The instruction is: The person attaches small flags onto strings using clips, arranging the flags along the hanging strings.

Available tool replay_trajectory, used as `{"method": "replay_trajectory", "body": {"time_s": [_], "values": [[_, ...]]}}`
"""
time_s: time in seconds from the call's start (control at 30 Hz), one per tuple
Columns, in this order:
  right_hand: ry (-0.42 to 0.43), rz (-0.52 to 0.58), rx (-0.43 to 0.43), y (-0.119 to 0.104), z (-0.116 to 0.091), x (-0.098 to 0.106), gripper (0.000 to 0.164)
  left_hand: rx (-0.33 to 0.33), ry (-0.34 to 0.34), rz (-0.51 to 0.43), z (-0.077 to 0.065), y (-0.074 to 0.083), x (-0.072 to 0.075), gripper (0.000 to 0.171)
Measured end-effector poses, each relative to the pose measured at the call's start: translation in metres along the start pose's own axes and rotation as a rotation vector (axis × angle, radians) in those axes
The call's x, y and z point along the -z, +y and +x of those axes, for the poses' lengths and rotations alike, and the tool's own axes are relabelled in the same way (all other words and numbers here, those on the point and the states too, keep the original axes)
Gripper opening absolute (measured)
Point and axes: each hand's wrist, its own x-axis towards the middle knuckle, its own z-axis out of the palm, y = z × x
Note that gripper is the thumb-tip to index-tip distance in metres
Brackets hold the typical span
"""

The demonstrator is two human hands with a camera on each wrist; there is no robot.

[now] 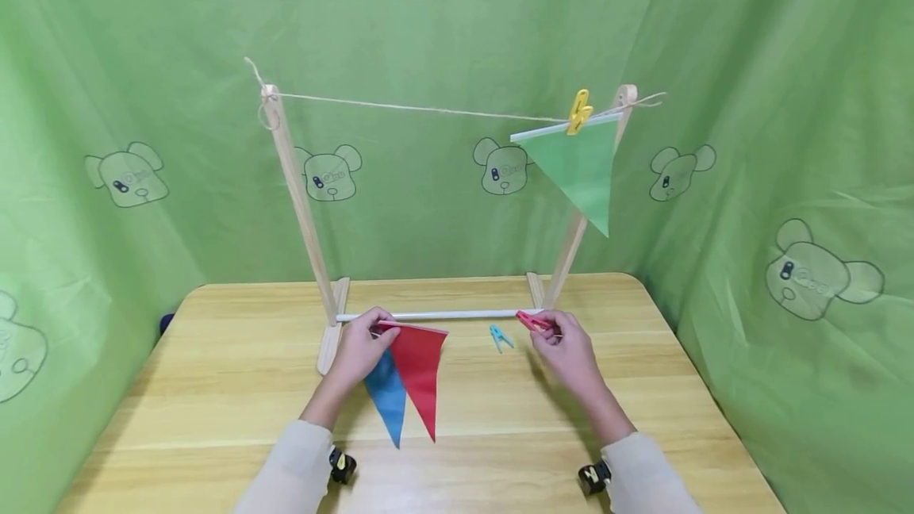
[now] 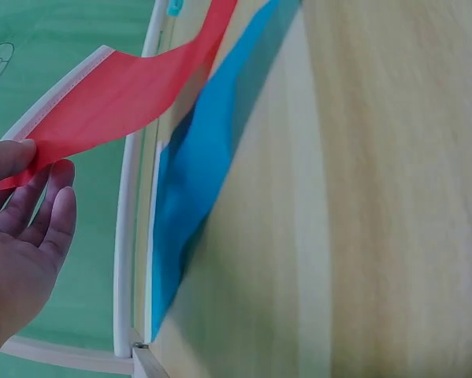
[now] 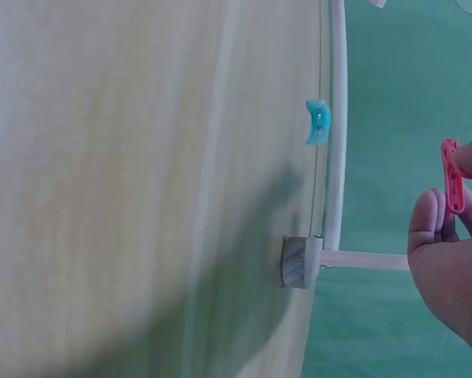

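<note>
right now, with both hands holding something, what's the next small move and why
Probably raise the red flag to the bare string left of the green flag. The left hand holds the red flag near its white edge, the right hand holds a red peg, and the green flag already hangs from the string by a yellow peg.

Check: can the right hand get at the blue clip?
Probably yes: the blue clip lies near the right hand with nothing between them, though that hand pinches the red clip.
</note>
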Motion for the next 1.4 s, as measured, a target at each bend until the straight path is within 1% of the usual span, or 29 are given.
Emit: {"method": "replay_trajectory", "body": {"time_s": [0.2,0.43,0.67,0.8,0.97,1.23,1.4], "values": [[0.008,0.066,-0.026,-0.004,0.003,0.005,0.032,0.002,-0.001,-0.037,0.001,0.006,0.000,0.009],[0.023,0.085,-0.044,-0.007,0.004,0.008,0.032,-0.029,-0.014,-0.021,0.000,0.017,0.003,0.009],[0.032,0.078,-0.002,-0.013,0.005,0.010,0.032,-0.026,-0.001,-0.048,0.000,0.025,0.005,0.011],[0.030,0.073,0.017,-0.017,0.007,0.012,0.031,-0.046,0.023,-0.071,0.003,0.028,0.006,0.009],[0.026,0.076,0.021,-0.022,0.009,0.013,0.032,-0.071,0.049,-0.111,0.007,0.034,0.008,0.007],[0.034,0.104,0.019,-0.030,0.013,0.013,0.033,-0.033,0.065,-0.160,0.014,0.044,0.012,0.012],[0.031,0.114,0.020,-0.034,0.016,0.016,0.033,-0.048,0.064,-0.165,0.018,0.050,0.015,0.009]]}}
